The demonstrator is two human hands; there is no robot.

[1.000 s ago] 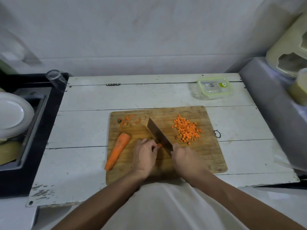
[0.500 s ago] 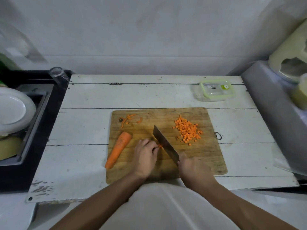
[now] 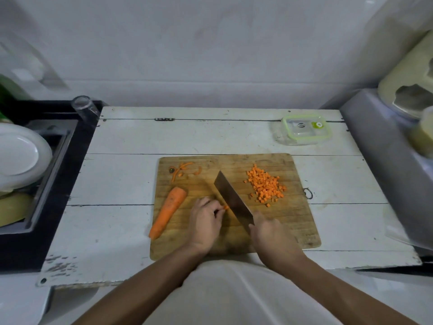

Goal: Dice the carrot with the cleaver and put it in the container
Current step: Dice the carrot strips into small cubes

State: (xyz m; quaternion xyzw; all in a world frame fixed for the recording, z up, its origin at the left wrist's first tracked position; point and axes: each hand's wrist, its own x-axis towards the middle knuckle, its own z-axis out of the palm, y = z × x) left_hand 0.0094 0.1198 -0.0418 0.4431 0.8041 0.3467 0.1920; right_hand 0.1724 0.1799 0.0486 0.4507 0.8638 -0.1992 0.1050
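A wooden cutting board (image 3: pixel 297 221) lies on the white table. My left hand (image 3: pixel 205 222) has its fingers curled over a small carrot piece (image 3: pixel 225 207), mostly hidden beneath them. My right hand (image 3: pixel 273 240) grips the handle of the cleaver (image 3: pixel 232 199), whose blade stands right beside the left fingertips, touching the piece. A pile of diced carrot (image 3: pixel 266 185) sits on the board's right part. A large carrot chunk (image 3: pixel 168 211) lies on the board's left edge. The clear container (image 3: pixel 305 130) with a green-rimmed lid stands at the back right.
Carrot peel scraps (image 3: pixel 184 170) lie at the board's back left corner. A black sink area with a white plate (image 3: pixel 20 157) and a glass (image 3: pixel 83 106) is on the left. A grey surface (image 3: pixel 384 160) with cream-coloured items borders the table on the right.
The cleaver and my right hand have drawn back toward me along the board, from beside the diced pile to right against my left fingertips. My left hand has stayed on the carrot piece.
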